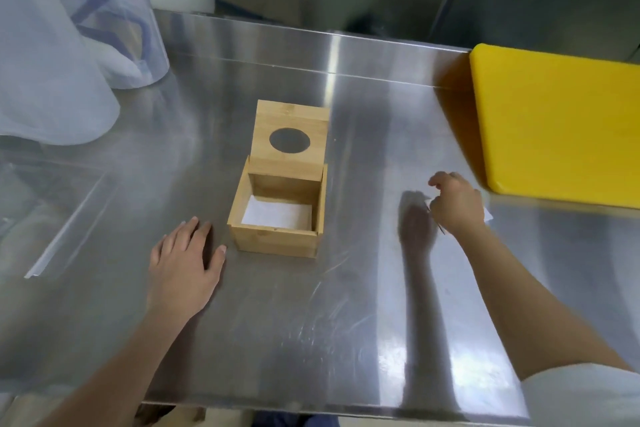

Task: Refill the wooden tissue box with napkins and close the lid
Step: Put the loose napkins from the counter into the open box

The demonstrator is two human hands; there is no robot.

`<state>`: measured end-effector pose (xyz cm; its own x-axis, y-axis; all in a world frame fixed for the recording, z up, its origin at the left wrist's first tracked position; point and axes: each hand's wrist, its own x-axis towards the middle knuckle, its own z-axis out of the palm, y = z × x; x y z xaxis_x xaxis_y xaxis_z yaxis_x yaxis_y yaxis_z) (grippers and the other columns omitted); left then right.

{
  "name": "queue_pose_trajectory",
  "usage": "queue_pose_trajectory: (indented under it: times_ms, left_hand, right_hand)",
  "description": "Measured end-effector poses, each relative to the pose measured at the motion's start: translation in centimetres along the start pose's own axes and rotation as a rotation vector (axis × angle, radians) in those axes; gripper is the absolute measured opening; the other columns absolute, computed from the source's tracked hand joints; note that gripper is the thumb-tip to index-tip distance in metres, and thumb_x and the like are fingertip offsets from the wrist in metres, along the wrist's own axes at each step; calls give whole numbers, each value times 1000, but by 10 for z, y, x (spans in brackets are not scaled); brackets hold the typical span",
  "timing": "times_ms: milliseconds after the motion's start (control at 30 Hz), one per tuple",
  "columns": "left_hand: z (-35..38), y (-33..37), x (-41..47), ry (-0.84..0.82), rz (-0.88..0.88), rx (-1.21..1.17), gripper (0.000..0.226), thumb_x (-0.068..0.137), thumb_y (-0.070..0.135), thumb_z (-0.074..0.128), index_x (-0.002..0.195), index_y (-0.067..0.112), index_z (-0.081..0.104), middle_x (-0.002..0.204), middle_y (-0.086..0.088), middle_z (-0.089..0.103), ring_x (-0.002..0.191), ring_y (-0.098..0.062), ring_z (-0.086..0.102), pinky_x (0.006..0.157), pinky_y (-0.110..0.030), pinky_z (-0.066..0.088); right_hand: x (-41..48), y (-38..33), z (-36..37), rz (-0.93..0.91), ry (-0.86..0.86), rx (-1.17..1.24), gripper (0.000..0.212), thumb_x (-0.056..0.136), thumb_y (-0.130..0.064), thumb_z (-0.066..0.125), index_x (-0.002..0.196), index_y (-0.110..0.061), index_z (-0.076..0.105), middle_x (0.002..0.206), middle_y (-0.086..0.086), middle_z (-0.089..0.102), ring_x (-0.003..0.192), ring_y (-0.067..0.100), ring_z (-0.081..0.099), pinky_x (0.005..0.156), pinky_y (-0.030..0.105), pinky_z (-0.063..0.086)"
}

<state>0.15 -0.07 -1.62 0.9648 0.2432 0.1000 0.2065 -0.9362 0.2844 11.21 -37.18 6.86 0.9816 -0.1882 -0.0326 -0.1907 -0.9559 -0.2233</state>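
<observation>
We are curling our right hand [456, 203] shut on a white napkin [487, 214] near the open wooden tissue box [277, 218] at mid-counter [346, 322], lid [290, 139] upright. Our left hand [183, 265] is lying flat and empty beside it; it should be steadying the box while the napkin goes in flat.

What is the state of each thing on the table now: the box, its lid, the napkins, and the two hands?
Wooden box: open, upright on the metal table.
Lid: raised, standing at the back of the box.
Napkins in the box: white, lying low at the bottom.
Left hand: empty, flat on the table beside the box.
Right hand: closed on a white napkin, near the yellow board.
</observation>
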Motion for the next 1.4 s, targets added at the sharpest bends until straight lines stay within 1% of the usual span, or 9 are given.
queue_pose_trajectory:
  times_ms: [133, 333, 500, 700, 833, 1000, 1100, 1267, 1400]
  left_hand:
    - [-3, 1, -1, 7, 13, 23, 44, 87, 32, 55, 125, 9, 52, 135, -15, 51, 122, -36, 45, 99, -52, 32]
    - [-4, 2, -2, 7, 13, 18, 44, 87, 31, 55, 126, 8, 51, 136, -16, 50, 123, -36, 44, 100, -52, 32]
    - [-4, 2, -1, -3, 11, 18, 45, 88, 31, 54, 126, 8, 50, 136, -16, 49, 123, -36, 43, 100, -52, 31]
    - [-5, 3, -2, -8, 6, 11, 45, 88, 31, 54, 127, 8, 50, 136, -16, 49, 125, -36, 42, 101, -51, 30]
    - [-6, 4, -2, -6, 8, 11, 45, 88, 31, 55, 127, 8, 50, 136, -17, 49, 125, -36, 42, 101, -52, 30]
    - [-7, 5, -2, -3, 4, -2, 45, 87, 29, 56, 126, 7, 51, 135, -17, 50, 125, -36, 41, 101, -52, 30]
    - [-7, 4, -3, 3, 9, -3, 44, 87, 29, 56, 125, 8, 52, 136, -16, 50, 126, -35, 41, 101, -51, 30]
    - [-5, 3, -2, 7, 11, -4, 43, 87, 30, 56, 124, 8, 52, 135, -16, 51, 124, -36, 42, 100, -51, 30]
    - [-4, 3, -2, 7, 4, -11, 42, 86, 30, 57, 123, 9, 53, 134, -15, 51, 123, -35, 44, 99, -52, 32]
  right_hand:
    - [-2, 34, 4, 195, -189, -97, 39, 89, -16, 50, 125, -3, 44, 127, 23, 48, 114, 41, 49, 99, 54, 41]
    - [-4, 37, 9, 177, -177, 22, 31, 88, -19, 53, 114, -4, 53, 117, 23, 56, 102, 39, 55, 84, 40, 47]
    - [3, 38, 9, 111, -136, 102, 26, 84, -18, 60, 107, -6, 58, 113, 19, 61, 98, 36, 56, 82, 40, 47]
    - [14, 52, 5, 124, -266, -3, 50, 70, -36, 75, 109, -18, 50, 109, 8, 58, 107, 31, 50, 85, 40, 29]
    - [18, 59, 2, 120, -361, -90, 45, 68, -46, 73, 97, -24, 46, 95, 1, 53, 92, 26, 48, 84, 42, 24]
    - [17, 58, 7, 56, -348, -54, 17, 85, -33, 59, 90, -18, 53, 99, 6, 56, 89, 24, 47, 94, 47, 30]
    - [16, 52, -1, 6, -385, -8, 20, 92, -19, 46, 101, -9, 61, 101, 8, 56, 96, 29, 52, 98, 51, 38]
    - [9, 24, -16, -193, -392, 89, 16, 87, -7, 55, 93, -5, 69, 95, 10, 63, 84, 23, 55, 72, 32, 42]
    - [-3, -14, -29, -276, -419, 310, 8, 80, -11, 67, 76, -17, 70, 80, 1, 66, 66, 10, 57, 60, 22, 47]
